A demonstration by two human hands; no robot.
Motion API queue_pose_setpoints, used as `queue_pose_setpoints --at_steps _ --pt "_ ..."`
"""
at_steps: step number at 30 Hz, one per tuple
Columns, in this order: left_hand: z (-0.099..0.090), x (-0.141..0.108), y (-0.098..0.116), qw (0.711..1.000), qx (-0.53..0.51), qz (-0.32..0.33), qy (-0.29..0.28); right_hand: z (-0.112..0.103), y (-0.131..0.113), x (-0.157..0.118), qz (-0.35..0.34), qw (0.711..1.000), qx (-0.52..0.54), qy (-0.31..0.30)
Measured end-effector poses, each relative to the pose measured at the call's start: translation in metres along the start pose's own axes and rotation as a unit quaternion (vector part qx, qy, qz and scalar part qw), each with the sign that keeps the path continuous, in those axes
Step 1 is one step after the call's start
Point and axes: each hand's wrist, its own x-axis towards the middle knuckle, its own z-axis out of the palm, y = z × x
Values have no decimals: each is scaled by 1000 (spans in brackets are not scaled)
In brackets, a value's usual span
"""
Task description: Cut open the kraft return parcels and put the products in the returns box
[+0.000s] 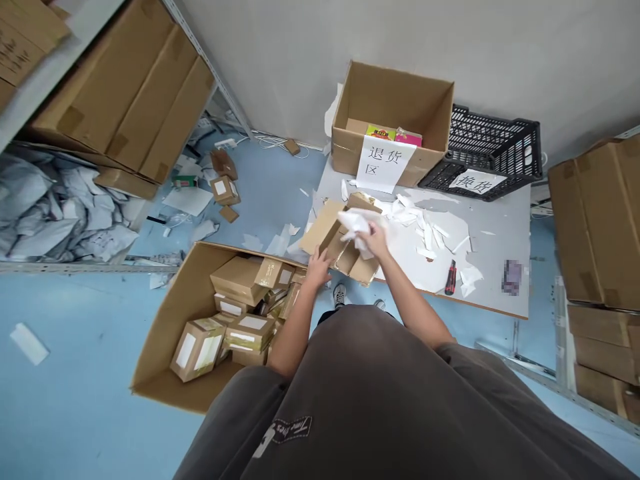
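Observation:
An opened cardboard box (321, 230) with its flaps spread lies at the left part of the white table (500, 267). My left hand (319, 268) rests on the box's near left edge, its fingers spread. Over the box, my right hand (375, 241) grips crumpled white paper (356, 221), slightly blurred. Torn white paper scraps (425, 230) lie to the right of the box. Farther right on the table is a red and black box cutter (451, 278).
Behind stand a large carton (430, 160) with a paper sign and a black crate (515, 153). A big open box (165, 327) of small parcels is at the lower left. Shelves with cartons (595, 227) flank both sides. Scraps litter the blue floor (270, 193).

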Motion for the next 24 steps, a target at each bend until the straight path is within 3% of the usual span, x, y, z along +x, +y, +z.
queue_pose_setpoints --at_steps 3,7,9,11,16,19,24 --pt "1 -7 -3 999 -9 -3 53 26 40 -13 31 980 -126 -150" --pt "0 -14 -13 994 -33 -19 105 33 42 -35 -36 942 -263 -207" --pt "1 -12 -19 993 -43 -17 105 34 31 -44 -87 930 -305 -185" --pt "3 -7 -22 994 -52 -19 97 35 23 -54 -90 923 -345 -148" --pt "14 3 -16 997 -55 -19 46 34 41 -89 99 888 -426 -143" --pt "23 -4 4 997 -65 11 34 23 61 -112 151 892 -411 -110" --pt "31 -32 62 993 -78 34 82 -34 72 -142 71 928 -366 -24"
